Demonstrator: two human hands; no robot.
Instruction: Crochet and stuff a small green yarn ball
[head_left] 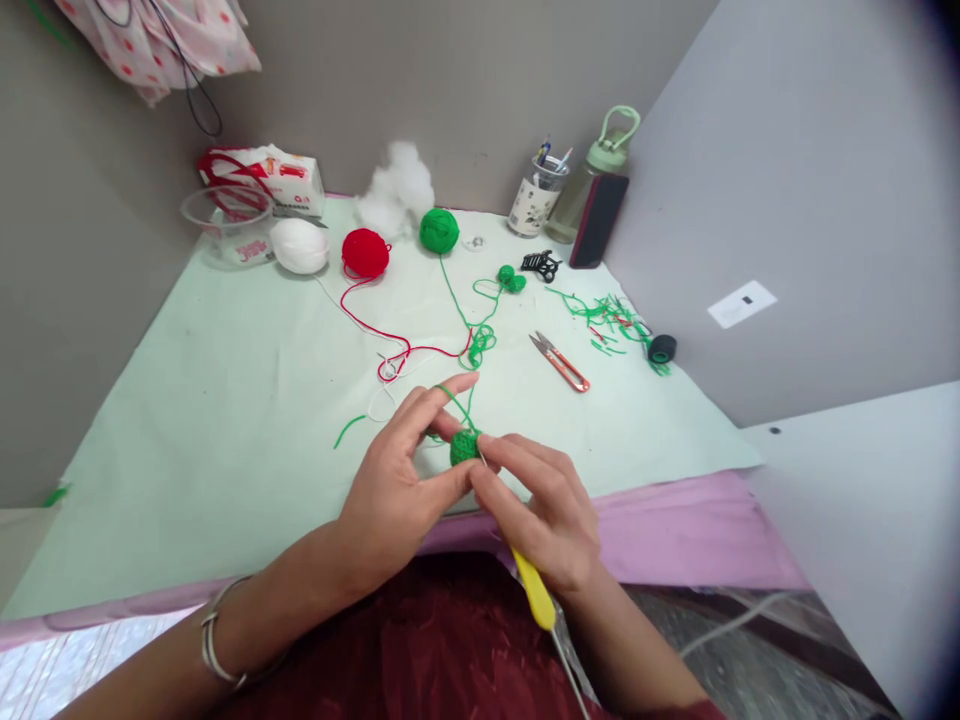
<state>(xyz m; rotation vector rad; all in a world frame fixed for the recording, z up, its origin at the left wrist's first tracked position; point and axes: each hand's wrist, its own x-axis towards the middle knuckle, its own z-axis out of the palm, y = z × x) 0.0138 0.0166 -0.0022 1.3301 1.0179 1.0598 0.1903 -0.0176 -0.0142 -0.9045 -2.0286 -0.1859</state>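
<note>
Between my two hands is a small green crochet piece point(464, 448), rounded in shape. My left hand point(397, 480) pinches it between thumb and fingers, and green yarn loops over the raised index finger. My right hand point(544, 505) grips a crochet hook point(534, 590) with a yellow handle, its thin metal tip at the piece's right edge. The fingertips of both hands hide part of the piece. From it the green yarn runs up the table to a loose tangle point(481, 345) and a green yarn ball point(439, 231).
A red yarn ball point(365, 254), white yarn ball point(300, 246), white stuffing point(397, 190) and plastic tub point(232, 230) stand at the back. Orange thread snips point(560, 362), a black hair clip point(541, 265), yarn scraps point(611, 318), a phone point(599, 222) and a bottle point(577, 195) lie or stand rightward.
</note>
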